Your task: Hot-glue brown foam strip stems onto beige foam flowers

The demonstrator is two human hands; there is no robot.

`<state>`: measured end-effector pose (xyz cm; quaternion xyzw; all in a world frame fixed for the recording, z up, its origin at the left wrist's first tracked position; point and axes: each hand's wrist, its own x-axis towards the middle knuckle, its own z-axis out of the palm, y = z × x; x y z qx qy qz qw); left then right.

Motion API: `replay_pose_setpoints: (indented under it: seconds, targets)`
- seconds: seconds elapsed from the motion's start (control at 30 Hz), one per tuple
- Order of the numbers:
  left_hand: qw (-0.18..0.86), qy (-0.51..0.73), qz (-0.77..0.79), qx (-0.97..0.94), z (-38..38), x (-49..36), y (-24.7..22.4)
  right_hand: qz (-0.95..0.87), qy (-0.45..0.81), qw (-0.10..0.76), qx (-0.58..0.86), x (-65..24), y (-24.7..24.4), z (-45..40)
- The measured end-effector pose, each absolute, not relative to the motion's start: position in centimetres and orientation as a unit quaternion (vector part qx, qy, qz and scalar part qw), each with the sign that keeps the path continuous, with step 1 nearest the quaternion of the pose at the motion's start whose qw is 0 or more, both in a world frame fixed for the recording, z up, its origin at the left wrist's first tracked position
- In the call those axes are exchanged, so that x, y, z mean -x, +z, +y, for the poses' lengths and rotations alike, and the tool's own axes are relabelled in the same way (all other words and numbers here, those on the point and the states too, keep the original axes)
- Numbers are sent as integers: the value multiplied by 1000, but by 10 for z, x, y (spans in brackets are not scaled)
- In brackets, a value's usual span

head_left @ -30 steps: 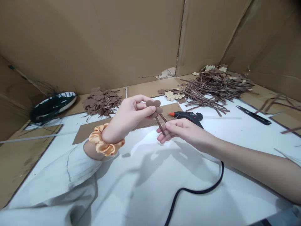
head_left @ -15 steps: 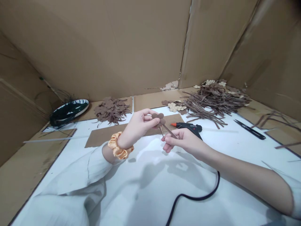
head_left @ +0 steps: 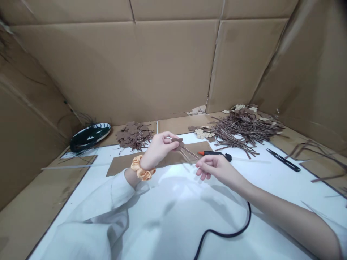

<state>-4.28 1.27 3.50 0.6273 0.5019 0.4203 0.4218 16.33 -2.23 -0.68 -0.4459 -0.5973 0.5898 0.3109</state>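
Left hand is pinching brown flower at petals, best for steadying its strips; right hand is hovering loosely curled, grip unclear.

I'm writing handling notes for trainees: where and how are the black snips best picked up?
Probably by the wider rear end of the black snips, from above and the right side: they lie flat and slantwise, with that end nearer the person and the narrow pointed tips aimed away to the left.
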Motion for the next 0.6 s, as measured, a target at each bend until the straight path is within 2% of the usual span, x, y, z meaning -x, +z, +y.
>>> replay_pose_setpoints:
  seconds: [0.13,0.23,0.33,0.4,0.47,0.6]
  targets:
    - [341,435,566,-611,41,68,34,-630,497,320,504,-189,-3,-24]
    - [266,467,608,-583,65,98,33,-667,340,313,585,-214,-8,-26]
    - [173,512,650,-534,84,134,34,-666,174,167,706,-231,-18,-25]
    - [142,530,669,-502,93,156,35,-669,146,72,726,-234,-24,-23]
    - [141,535,681,-479,99,175,35,-678,151,18,720,-232,-29,-22]
    - [203,506,699,-464,107,199,31,-693,194,-5,694,-228,-37,-19]
